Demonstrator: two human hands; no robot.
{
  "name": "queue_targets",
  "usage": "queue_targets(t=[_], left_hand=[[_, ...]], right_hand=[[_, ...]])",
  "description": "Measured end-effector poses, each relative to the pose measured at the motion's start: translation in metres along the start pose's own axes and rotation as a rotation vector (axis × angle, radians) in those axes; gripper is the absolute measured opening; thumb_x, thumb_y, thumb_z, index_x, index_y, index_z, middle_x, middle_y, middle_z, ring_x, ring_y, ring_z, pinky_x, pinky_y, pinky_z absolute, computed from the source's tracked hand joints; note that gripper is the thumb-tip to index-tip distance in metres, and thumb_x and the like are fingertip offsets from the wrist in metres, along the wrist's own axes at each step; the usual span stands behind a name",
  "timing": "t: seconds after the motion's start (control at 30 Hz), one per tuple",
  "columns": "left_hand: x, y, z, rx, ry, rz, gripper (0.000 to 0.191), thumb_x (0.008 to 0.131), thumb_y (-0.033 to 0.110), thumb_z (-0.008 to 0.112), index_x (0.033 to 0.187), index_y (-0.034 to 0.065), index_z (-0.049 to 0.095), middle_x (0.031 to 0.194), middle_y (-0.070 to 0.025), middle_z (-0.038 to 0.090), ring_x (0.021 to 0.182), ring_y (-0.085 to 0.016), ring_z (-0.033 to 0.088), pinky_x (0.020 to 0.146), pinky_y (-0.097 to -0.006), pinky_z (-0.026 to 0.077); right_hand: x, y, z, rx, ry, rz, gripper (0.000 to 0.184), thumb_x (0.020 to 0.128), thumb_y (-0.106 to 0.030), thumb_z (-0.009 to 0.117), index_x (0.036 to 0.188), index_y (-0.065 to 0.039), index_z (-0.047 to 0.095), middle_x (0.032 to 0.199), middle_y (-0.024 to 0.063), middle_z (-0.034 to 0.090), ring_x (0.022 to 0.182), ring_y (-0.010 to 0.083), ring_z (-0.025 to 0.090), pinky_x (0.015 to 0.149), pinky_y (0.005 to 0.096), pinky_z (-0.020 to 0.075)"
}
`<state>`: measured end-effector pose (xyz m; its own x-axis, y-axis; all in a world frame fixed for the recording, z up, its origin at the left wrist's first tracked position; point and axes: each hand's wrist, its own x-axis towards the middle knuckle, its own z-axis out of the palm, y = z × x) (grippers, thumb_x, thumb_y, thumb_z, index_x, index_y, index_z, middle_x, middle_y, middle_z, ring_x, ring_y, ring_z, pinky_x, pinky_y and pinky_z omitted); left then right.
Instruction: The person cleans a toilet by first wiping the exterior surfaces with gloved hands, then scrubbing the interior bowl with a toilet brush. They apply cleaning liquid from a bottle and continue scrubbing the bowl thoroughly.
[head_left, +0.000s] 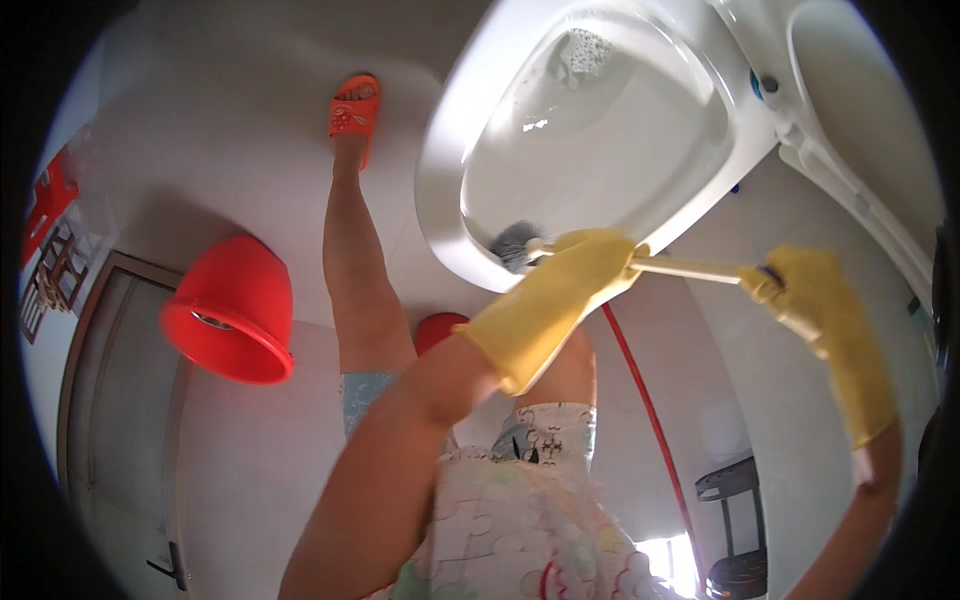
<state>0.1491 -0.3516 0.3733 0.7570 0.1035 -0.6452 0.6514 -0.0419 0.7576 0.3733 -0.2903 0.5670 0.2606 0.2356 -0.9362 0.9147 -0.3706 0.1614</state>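
Note:
Both hands wear yellow rubber gloves and grip one pale toilet brush handle. My left hand closes around the handle near the brush head, over the toilet's rim. Farther along, at the handle's end on the right, is my right hand. The grey bristled brush head lies against the inner wall of the white toilet bowl, at its lower left. Foamy water shows in the bowl's upper part. The raised toilet seat is at the right.
A red bucket stands at the left, and part of another red container shows behind my arm. A red pole slants down at the right. A black rack is at lower right, a door at left.

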Motion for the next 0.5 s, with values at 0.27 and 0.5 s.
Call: queue_targets(t=[0.27, 0.5], left_hand=[[-0.012, 0.000, 0.018, -0.041, 0.320, -0.010, 0.044, 0.105, 0.038, 0.059, 0.071, 0.0108, 0.067, 0.065, -0.0131, 0.066, 0.056, -0.036, 0.064, 0.054, -0.0479, 0.049], [0.038, 0.073, -0.056, -0.710, 0.399, 0.143, 0.008, 0.095, 0.020, 0.064, 0.090, 0.0153, 0.068, 0.075, -0.0110, 0.063, 0.072, -0.037, 0.064, 0.064, -0.0492, 0.048]], right_hand=[[-0.020, -0.021, -0.025, -0.480, 0.269, -0.285, 0.046, 0.088, -0.042, 0.083, 0.065, -0.007, 0.063, 0.062, 0.0142, 0.060, 0.059, 0.0376, 0.057, 0.067, 0.0455, 0.0474], [-0.029, -0.070, -0.121, -0.929, 0.424, -0.305, 0.044, 0.086, -0.038, 0.085, 0.064, -0.007, 0.062, 0.059, 0.0139, 0.058, 0.058, 0.0384, 0.055, 0.064, 0.0469, 0.0455]])
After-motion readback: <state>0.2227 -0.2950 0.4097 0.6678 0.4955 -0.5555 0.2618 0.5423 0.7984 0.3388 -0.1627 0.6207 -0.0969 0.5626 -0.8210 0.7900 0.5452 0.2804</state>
